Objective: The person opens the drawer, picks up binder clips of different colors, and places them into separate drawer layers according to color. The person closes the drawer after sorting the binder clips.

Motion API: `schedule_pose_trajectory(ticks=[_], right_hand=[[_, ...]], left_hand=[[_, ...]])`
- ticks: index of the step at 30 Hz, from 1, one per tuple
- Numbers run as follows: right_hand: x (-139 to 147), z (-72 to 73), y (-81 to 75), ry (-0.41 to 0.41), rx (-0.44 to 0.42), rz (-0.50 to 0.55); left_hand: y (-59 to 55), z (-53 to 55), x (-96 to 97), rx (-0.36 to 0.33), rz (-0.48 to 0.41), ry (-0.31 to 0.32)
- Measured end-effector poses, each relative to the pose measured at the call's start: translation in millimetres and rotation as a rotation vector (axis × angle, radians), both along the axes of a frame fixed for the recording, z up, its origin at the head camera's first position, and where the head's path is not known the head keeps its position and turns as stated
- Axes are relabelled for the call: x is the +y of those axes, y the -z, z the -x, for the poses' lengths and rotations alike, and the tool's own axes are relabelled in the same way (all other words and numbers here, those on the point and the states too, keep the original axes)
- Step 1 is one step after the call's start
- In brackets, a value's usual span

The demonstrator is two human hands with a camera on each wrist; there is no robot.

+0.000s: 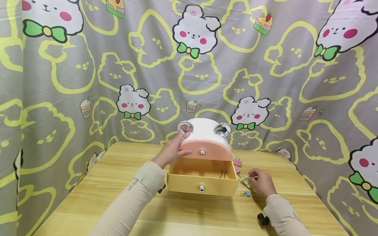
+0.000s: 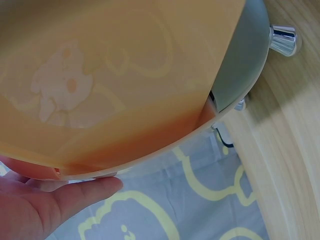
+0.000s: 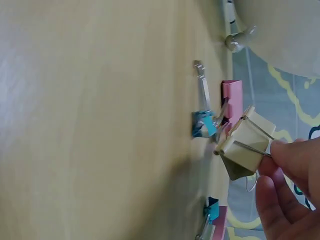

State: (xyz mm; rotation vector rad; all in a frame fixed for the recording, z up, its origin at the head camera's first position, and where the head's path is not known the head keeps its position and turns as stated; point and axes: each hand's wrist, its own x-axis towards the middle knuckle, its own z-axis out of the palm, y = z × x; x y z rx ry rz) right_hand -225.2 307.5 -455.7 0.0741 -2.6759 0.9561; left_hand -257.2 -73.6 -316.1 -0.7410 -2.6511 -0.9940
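Observation:
A small drawer box with a white top [image 1: 205,129], silver ears and a peach upper drawer [image 1: 217,152] stands on the table. Its yellow lower drawer [image 1: 184,185] is pulled out, and thin wire handles [image 1: 223,174] show inside. My left hand [image 1: 172,151] holds the box's upper left, thumb on the peach front and fingers by the ear. Right of the drawer, my right hand [image 1: 262,183] pinches a pale yellow binder clip [image 3: 247,142] by its wire handles, thumb against fingers. The clip is above the table, its body pointing away from the palm.
Beside the box lie pink binder clips [image 1: 237,162] and a blue binder clip [image 1: 247,193]. Another blue clip [image 3: 213,208] shows low in the right wrist view. A patterned curtain [image 1: 159,65] hangs behind the wooden table [image 1: 130,150].

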Motion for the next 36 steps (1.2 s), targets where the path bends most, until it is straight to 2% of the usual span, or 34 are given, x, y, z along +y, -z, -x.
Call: schedule_pose_trajectory(ticks=[8, 21, 30, 36], right_hand=[[-3.1, -3.0, -19.2, -0.002, 0.075, 0.027], [-17.1, -11.2, -48.8, -0.012, 0.224, -0.02], [-28.5, -17.5, -65.4, -0.025, 0.287, -0.021], [-37.3, -22.7, -74.2, -0.057, 0.376, -0.013]], left_hand=[[0.7, 0.2, 0.6, 0.011, 0.004, 0.004], [0.9, 1.5, 0.6, 0.004, 0.0, 0.007], [-0.8, -0.1, 0.6, -0.004, -0.001, 0.002], [-0.3, -0.1, 0.4, -0.006, -0.001, 0.002]])
